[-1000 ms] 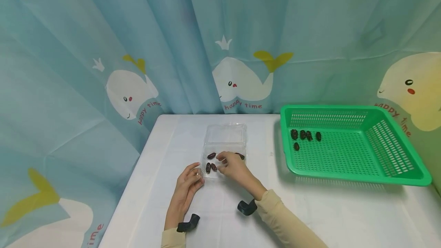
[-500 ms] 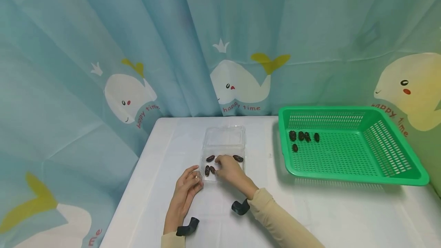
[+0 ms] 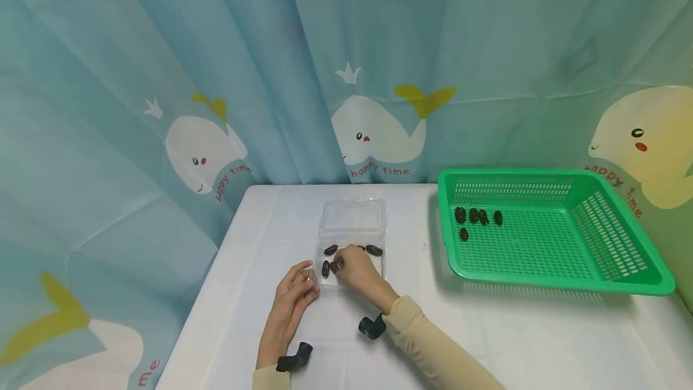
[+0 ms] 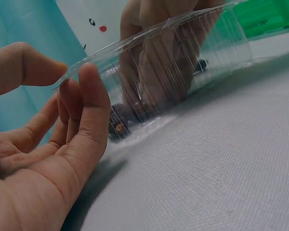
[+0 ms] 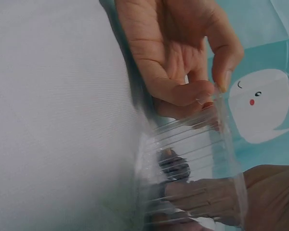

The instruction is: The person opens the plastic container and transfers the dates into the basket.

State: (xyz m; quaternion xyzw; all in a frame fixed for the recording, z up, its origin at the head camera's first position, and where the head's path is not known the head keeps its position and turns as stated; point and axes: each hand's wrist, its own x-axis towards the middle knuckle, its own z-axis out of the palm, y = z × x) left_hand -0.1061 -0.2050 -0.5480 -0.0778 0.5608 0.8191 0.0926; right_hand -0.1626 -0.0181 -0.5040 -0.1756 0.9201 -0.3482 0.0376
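Note:
A clear plastic clamshell box [image 3: 352, 239] lies with its lid [image 3: 352, 215] folded back, away from me. My left hand [image 3: 295, 294] pinches the box's near left rim between thumb and fingers; the left wrist view shows this grip on the lip [image 4: 70, 77]. Inside the box, my right hand [image 3: 357, 266] has its thumb and fingertips round a small dark brown date [image 3: 334, 268]. Just left of that lies another date [image 3: 326, 269]. Farther back are a date [image 3: 331, 250] on the left and one [image 3: 373, 250] on the right. Another date [image 3: 361, 248] is partly hidden behind the right hand.
A green plastic basket [image 3: 541, 284] stands at the table's right side, with several dates [image 3: 460, 215] in its back left corner. White cloth covers the table [image 3: 271, 227]. A blue curtain [image 3: 298, 77] with whale prints hangs behind it.
My right hand has shifted left and its fingertips have closed round the date. More of the dates at the back right now show. The left hand keeps its place on the rim.

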